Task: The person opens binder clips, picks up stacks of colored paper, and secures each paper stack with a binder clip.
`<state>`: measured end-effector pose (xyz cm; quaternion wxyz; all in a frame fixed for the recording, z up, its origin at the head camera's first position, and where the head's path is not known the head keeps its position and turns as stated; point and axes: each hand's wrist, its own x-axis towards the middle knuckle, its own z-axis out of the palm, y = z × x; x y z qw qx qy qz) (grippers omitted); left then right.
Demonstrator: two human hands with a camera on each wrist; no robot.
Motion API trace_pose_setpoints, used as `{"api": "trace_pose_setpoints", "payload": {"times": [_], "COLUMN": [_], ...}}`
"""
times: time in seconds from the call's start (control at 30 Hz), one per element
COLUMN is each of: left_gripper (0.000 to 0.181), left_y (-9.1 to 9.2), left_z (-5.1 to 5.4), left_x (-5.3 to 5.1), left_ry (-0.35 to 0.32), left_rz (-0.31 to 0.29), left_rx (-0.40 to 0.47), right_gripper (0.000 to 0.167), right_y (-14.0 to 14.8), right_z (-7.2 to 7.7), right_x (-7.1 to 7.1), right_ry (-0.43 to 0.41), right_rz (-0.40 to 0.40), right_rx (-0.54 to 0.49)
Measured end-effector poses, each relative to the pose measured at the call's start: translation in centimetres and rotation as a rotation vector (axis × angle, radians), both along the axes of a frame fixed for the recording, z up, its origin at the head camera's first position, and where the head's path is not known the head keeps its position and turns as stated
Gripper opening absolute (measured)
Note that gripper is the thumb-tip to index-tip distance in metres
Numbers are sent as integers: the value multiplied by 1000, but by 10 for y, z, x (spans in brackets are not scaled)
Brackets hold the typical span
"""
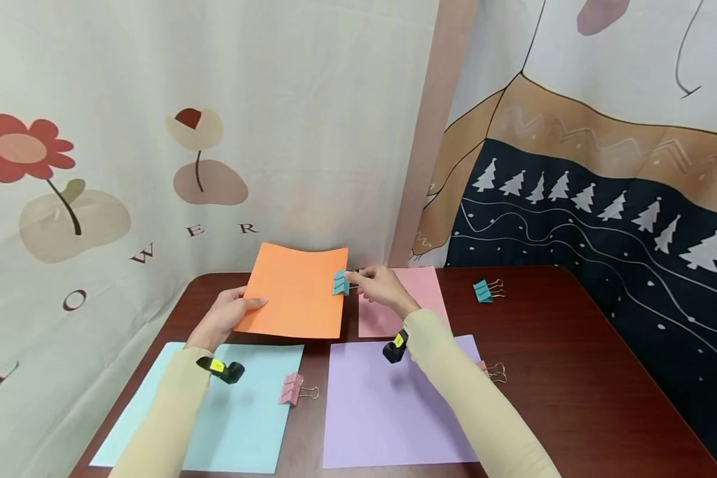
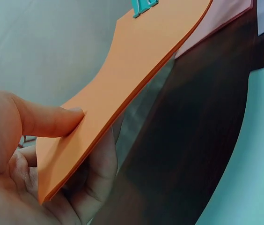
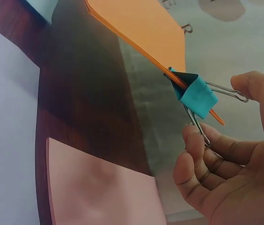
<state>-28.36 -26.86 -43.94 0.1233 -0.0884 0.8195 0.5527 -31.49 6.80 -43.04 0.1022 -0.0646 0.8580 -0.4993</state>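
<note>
A stack of orange paper (image 1: 293, 292) is held up above the table's back part, its left edge pinched between the thumb and fingers of my left hand (image 1: 224, 317). On its right edge sits a teal binder clip (image 1: 341, 283), with the sheets between its jaws. My right hand (image 1: 382, 287) has thumb and fingers at the clip's two wire handles; in the right wrist view the handles (image 3: 228, 91) stand spread apart, the thumb on one and the fingers by the other. The left wrist view shows the thumb flat on the orange paper (image 2: 99, 93).
Pink paper (image 1: 424, 289) lies behind the purple paper (image 1: 394, 411); light blue paper (image 1: 239, 425) with a pink clip (image 1: 291, 388) lies front left. Another pink clip (image 1: 482, 366) is at the purple paper's right edge. A loose teal clip (image 1: 482, 291) lies back right.
</note>
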Motion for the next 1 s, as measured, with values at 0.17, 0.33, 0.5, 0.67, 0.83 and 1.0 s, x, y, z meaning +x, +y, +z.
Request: {"api": "trace_pose_setpoints", "payload": {"times": [0.17, 0.33, 0.5, 0.67, 0.83, 1.0], "left_gripper": [60, 63, 66, 65, 63, 64], "left_y": [-12, -21, -31, -39, -44, -48], "left_z": [-5, -11, -18, -23, -29, -33], "left_x": [-5, -8, -10, -12, -14, -14], "left_ry": [-22, -42, -52, -76, -87, -97], "left_rz": [0, 9, 13, 25, 41, 58], "left_rx": [6, 3, -32, -65, -98, -145], "right_gripper": [62, 61, 60, 56, 53, 51], "right_y": [-13, -24, -35, -49, -59, -67], "right_z": [-6, -13, -21, -28, -37, -43], "right_x": [-6, -12, -18, -20, -25, -26], "right_ry": [-2, -11, -23, -19, -33, -31], "right_rz": [12, 29, 19, -20, -44, -47], "right_rx": [-1, 3, 8, 50, 95, 116]}}
